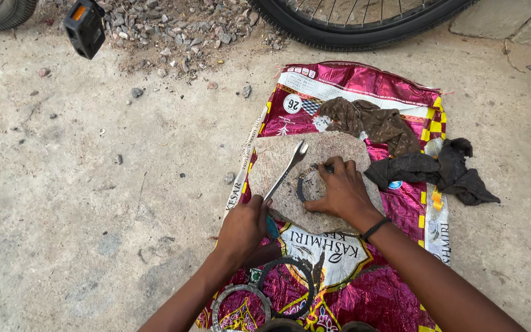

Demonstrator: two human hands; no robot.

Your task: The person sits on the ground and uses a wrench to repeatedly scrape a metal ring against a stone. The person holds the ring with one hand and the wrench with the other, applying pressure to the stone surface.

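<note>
metal ring [305,184], dark and thin, lies flat on a round grey stone slab [278,161] that sits near the middle of a magenta woven sack [364,276] spread on the concrete ground [81,184]. the right hand [341,189] presses down on the ring, fingers spread and bent over its far side, pinning it to the stone rather than closing round it. the left hand [243,229] is closed tight round the handle of an open-ended spanner [287,171], whose forked head points up and away over the slab, just beside the ring. as far as i can judge, the work on the ring is under way, not finished: it is not lifted off the stone, and the spanner is raised, not laid aside. toward the near edge of the sack lie two more rings, a dark one [287,286] and a toothed grey one [239,304] at the near left corner. crumpled dark rags [437,171] sit at the right edge, a brown one [373,123] toward the far edge. beyond the sack, a bicycle wheel [351,27], gravel and a pedal [85,26].
</note>
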